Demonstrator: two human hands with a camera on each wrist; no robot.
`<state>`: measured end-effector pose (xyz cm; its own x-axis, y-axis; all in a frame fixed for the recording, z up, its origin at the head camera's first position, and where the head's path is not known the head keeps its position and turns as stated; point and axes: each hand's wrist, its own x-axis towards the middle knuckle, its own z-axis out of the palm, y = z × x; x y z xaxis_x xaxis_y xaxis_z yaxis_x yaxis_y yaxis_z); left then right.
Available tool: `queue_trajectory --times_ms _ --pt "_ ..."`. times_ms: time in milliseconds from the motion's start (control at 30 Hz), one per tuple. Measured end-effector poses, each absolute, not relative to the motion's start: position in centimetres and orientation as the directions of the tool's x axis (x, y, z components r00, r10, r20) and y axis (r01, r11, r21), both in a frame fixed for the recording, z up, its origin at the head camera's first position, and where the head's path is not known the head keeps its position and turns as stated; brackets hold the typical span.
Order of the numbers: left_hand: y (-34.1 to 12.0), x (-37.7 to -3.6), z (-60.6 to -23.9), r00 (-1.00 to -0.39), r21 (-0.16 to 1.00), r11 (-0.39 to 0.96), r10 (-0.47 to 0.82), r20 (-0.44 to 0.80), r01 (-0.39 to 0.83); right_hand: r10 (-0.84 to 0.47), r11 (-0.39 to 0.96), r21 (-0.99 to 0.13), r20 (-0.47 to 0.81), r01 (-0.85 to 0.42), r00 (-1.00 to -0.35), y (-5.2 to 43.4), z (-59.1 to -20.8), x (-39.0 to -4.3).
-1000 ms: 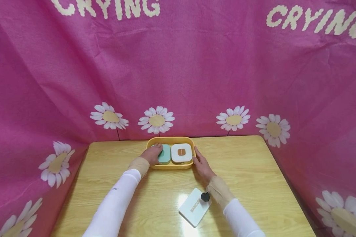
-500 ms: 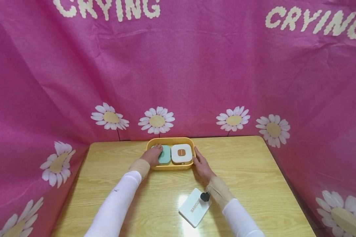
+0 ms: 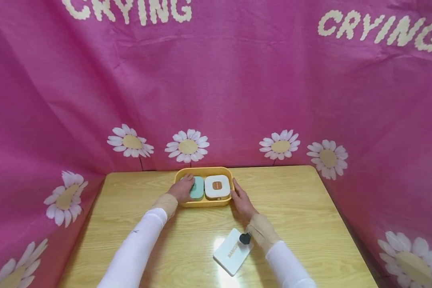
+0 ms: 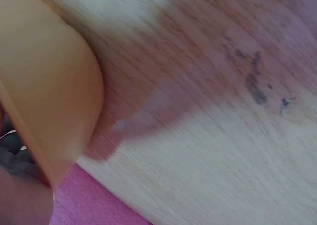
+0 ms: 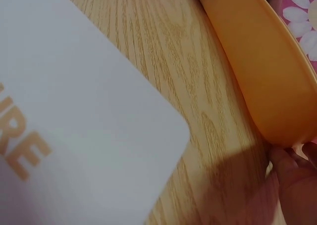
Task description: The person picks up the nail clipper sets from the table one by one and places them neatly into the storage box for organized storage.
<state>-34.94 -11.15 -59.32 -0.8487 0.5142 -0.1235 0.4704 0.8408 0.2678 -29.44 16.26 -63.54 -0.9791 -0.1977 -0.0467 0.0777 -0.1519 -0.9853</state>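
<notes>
At the back of the table stands a yellow tray [image 3: 209, 203] with rounded ends, holding two small square cases side by side. One is a mint-green case [image 3: 198, 189]. Beside it lies a white case [image 3: 217, 186] with a brown square on its lid. My left hand [image 3: 181, 189] reaches over the tray's left end, its fingers around the green case and hiding its left part; the left wrist view shows those fingers inside the tray wall. At the right end, my right hand [image 3: 242, 202] grips the tray, with the thumb at its lower corner in the right wrist view.
A flat white case [image 3: 233, 252] with tan lettering lies near the front of the wooden table [image 3: 291, 240], overlapped by a black heart-shaped piece [image 3: 245, 239] by my right wrist. Pink cloth with daisies [image 3: 216, 100] hangs behind and along both sides.
</notes>
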Motion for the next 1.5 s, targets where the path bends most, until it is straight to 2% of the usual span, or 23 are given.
queue_trajectory --times_ms 133,200,333,600,767,933,1167,1333,1500 --pt "-12.3 -34.6 -59.3 -0.837 0.321 0.811 0.540 -0.088 0.490 -0.189 -0.099 -0.991 -0.071 0.091 -0.979 15.5 -63.4 -29.3" --pt "-12.5 -34.3 -59.3 -0.823 0.304 0.795 0.565 -0.060 0.524 -0.180 -0.025 -0.996 -0.074 0.080 -0.981 15.4 -63.3 -29.2" --pt "-12.2 -33.6 -58.5 -0.791 0.267 0.765 0.611 -0.016 0.586 -0.184 0.009 -0.997 -0.079 0.079 -0.980 15.6 -63.3 -29.1" --pt "-10.3 -31.1 -55.6 -0.828 0.326 0.774 0.558 0.053 0.542 -0.165 -0.060 -0.991 -0.109 0.120 -0.980 15.8 -63.3 -29.4" --pt "-9.0 -28.7 -55.1 -0.796 0.375 0.718 0.595 0.108 0.587 -0.174 -0.177 -0.974 -0.113 0.144 -0.978 15.6 -63.5 -29.6" --pt "-8.0 -26.1 -55.6 -0.748 0.377 0.669 0.654 0.109 0.640 -0.175 -0.165 -0.981 -0.076 0.105 -0.982 15.5 -63.6 -29.7" --pt "-6.9 -23.0 -56.8 -0.771 0.437 0.672 0.631 0.083 0.597 -0.199 -0.164 -0.982 -0.059 0.093 -0.978 15.4 -63.8 -29.8" --pt "-6.1 -21.3 -57.6 -0.785 0.460 0.677 0.614 0.076 0.574 -0.184 -0.090 -0.993 -0.054 0.072 -0.981 15.4 -63.4 -29.6" --pt "-5.0 -19.8 -59.4 -0.771 0.471 0.666 0.635 0.050 0.579 -0.188 -0.191 -0.978 -0.051 0.087 -0.981 15.4 -63.1 -29.3"
